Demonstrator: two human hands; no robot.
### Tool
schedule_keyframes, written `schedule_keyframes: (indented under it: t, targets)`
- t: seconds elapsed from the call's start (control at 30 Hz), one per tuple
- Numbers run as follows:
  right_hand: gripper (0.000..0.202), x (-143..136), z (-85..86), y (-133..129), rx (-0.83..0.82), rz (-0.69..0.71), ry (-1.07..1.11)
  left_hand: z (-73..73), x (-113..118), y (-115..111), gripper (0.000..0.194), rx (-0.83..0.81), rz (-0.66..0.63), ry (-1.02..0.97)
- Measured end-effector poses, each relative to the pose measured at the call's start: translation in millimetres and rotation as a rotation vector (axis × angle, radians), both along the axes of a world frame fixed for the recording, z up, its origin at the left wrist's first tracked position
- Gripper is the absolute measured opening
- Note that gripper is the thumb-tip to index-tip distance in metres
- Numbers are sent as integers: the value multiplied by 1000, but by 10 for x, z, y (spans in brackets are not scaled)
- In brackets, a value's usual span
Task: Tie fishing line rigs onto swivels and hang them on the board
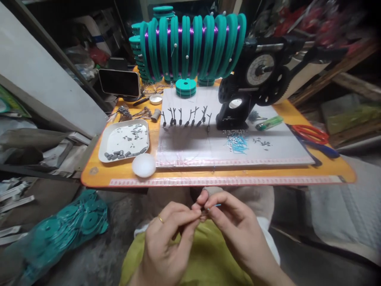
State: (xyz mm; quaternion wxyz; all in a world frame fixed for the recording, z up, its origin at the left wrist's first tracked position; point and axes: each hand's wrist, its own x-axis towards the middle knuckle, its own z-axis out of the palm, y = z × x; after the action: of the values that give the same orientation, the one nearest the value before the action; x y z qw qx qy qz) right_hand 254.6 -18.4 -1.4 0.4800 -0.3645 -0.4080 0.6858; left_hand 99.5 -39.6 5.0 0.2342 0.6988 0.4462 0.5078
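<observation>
Both hands meet just in front of the table's near edge, above the lap. My right hand (235,222) pinches a small blue piece (214,205) between thumb and forefinger. My left hand (175,234), with a ring on one finger, is closed in a pinch; what it holds is too small to make out. Several dark forked pieces (180,117) lie in a row on the white board (184,147). A pile of thin blue pieces (237,143) and some small grey bits (262,142) are to their right.
On the orange table (98,171) are a white tray (102,147) of grey parts, a white round dish (144,165), a phone (119,82), green spools (186,47), a black machine with a dial (233,115) and red-handled scissors (309,133). A bag of green spools (68,226) lies lower left.
</observation>
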Motion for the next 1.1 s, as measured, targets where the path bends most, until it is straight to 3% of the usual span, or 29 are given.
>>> schedule_keyframes:
  t: [0.63, 1.1]
  targets:
    - [7, 178, -17, 34, -61, 68, 84, 25, 55, 78, 26, -61, -49, 15]
    - [8, 189, 65, 27, 37, 25, -99, 65, 25, 54, 29, 3, -40, 140]
